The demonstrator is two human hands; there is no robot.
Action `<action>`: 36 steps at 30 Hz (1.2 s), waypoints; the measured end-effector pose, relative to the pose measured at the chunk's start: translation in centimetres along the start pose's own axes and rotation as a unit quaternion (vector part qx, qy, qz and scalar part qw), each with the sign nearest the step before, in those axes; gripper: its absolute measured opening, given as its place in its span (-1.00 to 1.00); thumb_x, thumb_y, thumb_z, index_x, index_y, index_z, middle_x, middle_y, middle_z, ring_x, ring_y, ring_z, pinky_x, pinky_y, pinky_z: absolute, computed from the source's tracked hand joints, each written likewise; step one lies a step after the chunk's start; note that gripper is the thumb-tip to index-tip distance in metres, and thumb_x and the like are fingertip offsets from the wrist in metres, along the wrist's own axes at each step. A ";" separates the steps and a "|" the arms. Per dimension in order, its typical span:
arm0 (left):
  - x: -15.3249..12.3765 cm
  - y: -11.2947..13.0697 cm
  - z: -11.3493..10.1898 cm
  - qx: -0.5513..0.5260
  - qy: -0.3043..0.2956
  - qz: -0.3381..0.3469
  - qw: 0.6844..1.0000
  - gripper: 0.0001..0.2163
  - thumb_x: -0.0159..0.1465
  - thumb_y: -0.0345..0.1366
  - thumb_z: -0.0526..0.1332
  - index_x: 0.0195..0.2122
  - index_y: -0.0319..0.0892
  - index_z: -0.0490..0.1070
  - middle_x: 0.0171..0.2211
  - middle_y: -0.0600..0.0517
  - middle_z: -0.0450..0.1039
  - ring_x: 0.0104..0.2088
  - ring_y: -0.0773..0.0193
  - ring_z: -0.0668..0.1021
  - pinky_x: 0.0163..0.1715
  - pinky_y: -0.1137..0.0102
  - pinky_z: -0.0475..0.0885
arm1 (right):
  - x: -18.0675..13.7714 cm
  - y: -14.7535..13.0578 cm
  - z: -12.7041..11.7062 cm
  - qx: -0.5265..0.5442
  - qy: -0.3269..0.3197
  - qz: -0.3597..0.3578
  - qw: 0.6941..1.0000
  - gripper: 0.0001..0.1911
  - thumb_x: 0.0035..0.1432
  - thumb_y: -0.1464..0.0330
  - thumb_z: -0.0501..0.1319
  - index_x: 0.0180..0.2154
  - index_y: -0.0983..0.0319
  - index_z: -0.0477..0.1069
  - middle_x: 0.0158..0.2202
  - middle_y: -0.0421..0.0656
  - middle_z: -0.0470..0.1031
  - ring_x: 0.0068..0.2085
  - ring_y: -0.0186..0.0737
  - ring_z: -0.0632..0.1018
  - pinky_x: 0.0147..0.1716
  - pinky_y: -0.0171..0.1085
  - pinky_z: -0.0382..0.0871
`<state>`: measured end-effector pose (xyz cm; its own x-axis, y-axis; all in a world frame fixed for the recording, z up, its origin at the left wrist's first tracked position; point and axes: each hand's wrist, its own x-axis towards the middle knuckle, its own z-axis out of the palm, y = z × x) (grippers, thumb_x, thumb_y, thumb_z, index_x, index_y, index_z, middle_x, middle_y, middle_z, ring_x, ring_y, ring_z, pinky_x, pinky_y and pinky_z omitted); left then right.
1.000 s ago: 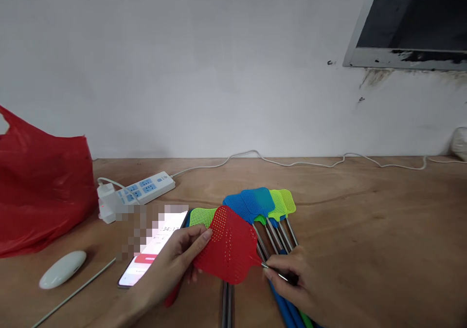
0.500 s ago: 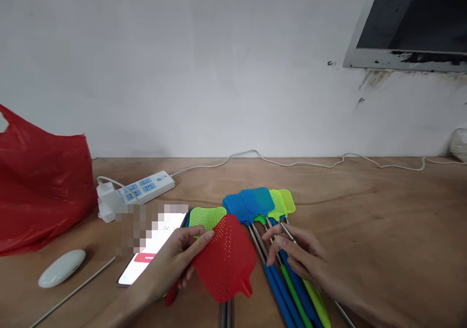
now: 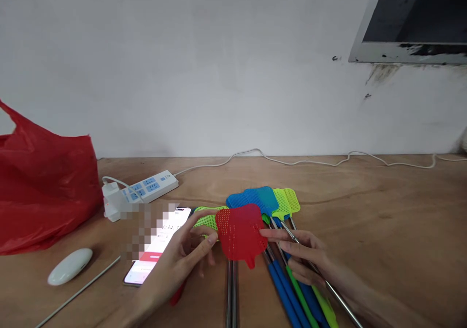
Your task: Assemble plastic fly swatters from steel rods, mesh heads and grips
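Note:
My left hand (image 3: 184, 257) pinches the left edge of a red fly-swatter head (image 3: 241, 231) that has no rod in it, held just above the wooden table (image 3: 383, 211). My right hand (image 3: 304, 256) is closed on a thin metal rod (image 3: 328, 285), and its fingertips touch the red head's right edge. Behind them lies a row of fly swatters with blue (image 3: 242, 200), teal and green heads (image 3: 288, 201) and blue and green handles (image 3: 288, 289). Another green head (image 3: 205, 219) lies partly under my left fingers.
A lit phone (image 3: 156, 250) lies left of my left hand. Further left are a white power strip (image 3: 146, 188), a red plastic bag (image 3: 40, 191), a white oval object (image 3: 69, 266) and a loose rod (image 3: 78, 291). Two bare rods (image 3: 230, 294) lie below the red head. A white cable (image 3: 292, 161) runs along the wall.
The rod has come away from the red head's neck into my right hand. My left hand has carried the head further from me, and my right fingertips have come up to its right edge.

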<state>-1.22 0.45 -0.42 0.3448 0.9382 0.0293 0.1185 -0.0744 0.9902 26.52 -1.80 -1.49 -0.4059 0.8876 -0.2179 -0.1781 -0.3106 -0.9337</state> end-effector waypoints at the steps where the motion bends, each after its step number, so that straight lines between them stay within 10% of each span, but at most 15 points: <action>1: 0.0 0.1 0.0 0.005 -0.014 0.004 1.000 -0.62 0.29 0.02 0.28 0.02 -0.09 0.44 -0.42 0.08 0.48 -0.43 0.25 0.54 -0.57 0.48 0.47 | 0.0 0.0 0.1 0.003 0.002 0.002 1.000 -0.50 0.16 0.11 0.35 0.07 0.23 0.53 -0.79 -0.49 0.00 -0.73 -0.51 -0.03 -0.67 -0.40 -0.08; 10: 1.2 -0.2 -1.7 0.083 0.078 -0.020 0.993 -0.65 0.22 0.00 0.30 -0.15 -0.15 0.60 -0.34 0.01 0.57 -0.41 0.23 0.52 -0.43 0.41 0.45 | 0.1 -0.4 0.6 -0.002 0.077 -0.025 0.997 -0.58 0.22 0.03 0.20 -0.26 0.25 0.60 -0.25 -0.08 0.63 -0.73 -0.60 0.00 -0.70 -0.36 -0.17; 15: 2.0 -1.2 -3.2 0.212 0.116 0.012 0.970 -0.65 0.27 0.00 0.23 -0.12 -0.17 0.55 -0.51 0.09 0.43 -0.51 0.26 0.43 -0.53 0.44 0.30 | 0.5 -0.2 0.1 -0.009 0.111 -0.064 0.992 -0.47 0.22 -0.05 0.17 -0.43 0.30 0.51 -0.52 -0.16 0.54 -0.73 -0.55 0.13 -0.67 -0.37 -0.03; 21: 2.3 -2.3 -4.3 0.479 0.132 0.082 0.864 -0.70 0.36 -0.12 0.09 -0.02 -0.07 0.50 -0.44 0.08 0.46 -0.47 0.19 0.47 -0.42 0.37 0.32 | 0.6 0.2 0.6 -0.039 0.172 -0.070 0.982 -0.42 0.10 -0.16 0.22 -0.53 0.24 0.36 -0.72 -0.28 0.31 -0.66 -0.43 0.27 -0.66 -0.42 0.03; 28: 1.8 -2.3 -3.6 0.532 0.100 0.141 0.829 -0.75 0.40 -0.24 0.06 -0.09 -0.04 0.54 -0.17 -0.02 0.51 -0.31 0.13 0.56 -0.33 0.33 0.38 | 0.8 0.7 0.5 -0.158 0.159 -0.065 0.972 -0.36 0.10 -0.16 0.22 -0.05 0.22 0.34 -0.63 -0.35 0.38 -0.74 -0.45 0.20 -0.79 -0.45 0.03; 31: 1.5 -2.1 -3.0 0.515 0.077 0.197 0.830 -0.76 0.42 -0.26 0.05 -0.11 -0.06 0.53 -0.19 -0.02 0.50 -0.23 0.13 0.55 -0.26 0.32 0.40 | 0.7 1.2 0.5 -0.177 0.138 -0.078 0.971 -0.09 0.09 0.00 0.33 0.32 0.17 0.00 -0.45 -0.29 0.47 -0.61 -0.35 0.36 -0.78 -0.44 0.18; 36: 1.0 -1.4 -2.4 0.517 -0.019 0.244 0.820 -0.80 0.42 -0.31 0.07 -0.13 -0.08 0.50 -0.20 -0.03 0.48 -0.23 0.12 0.50 -0.24 0.28 0.37 | 0.4 2.0 0.4 -0.262 0.104 -0.142 0.949 -0.18 0.16 0.25 0.30 0.36 0.10 0.00 -0.28 -0.20 0.50 -0.44 -0.31 0.41 -0.57 -0.37 0.33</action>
<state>-3.22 2.33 -1.47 0.6125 0.7015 0.3644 0.6770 -0.7035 0.2165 25.67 -2.16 -3.36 -0.2124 0.9751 0.0639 0.2388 0.1152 -0.9642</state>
